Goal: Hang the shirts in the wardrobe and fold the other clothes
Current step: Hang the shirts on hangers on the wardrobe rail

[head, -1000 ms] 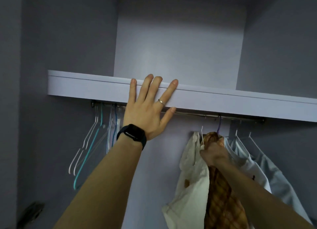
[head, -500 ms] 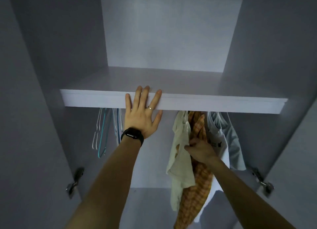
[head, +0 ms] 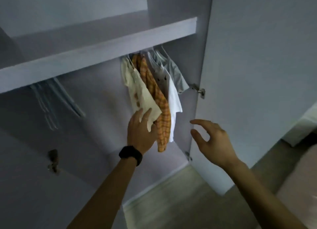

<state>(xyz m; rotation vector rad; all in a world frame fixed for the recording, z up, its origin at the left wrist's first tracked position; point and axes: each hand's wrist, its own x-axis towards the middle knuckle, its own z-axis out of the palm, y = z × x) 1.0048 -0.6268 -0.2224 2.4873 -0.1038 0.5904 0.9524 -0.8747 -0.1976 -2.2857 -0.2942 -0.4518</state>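
Four shirts are on the rail under the wardrobe shelf, just above the middle of the frame: a cream shirt, an orange plaid shirt, a white shirt and a pale grey shirt, all bunched together. The left hand, black watch on the wrist, is flat against the cream shirt's bottom hem with the visible fingers straight and a corner of cloth lying over part of it. The right hand hangs in the air right of centre, fingers loose and spread, holding nothing, near the edge of the wardrobe door. A few bare hangers hang at the left, pretty blurry.
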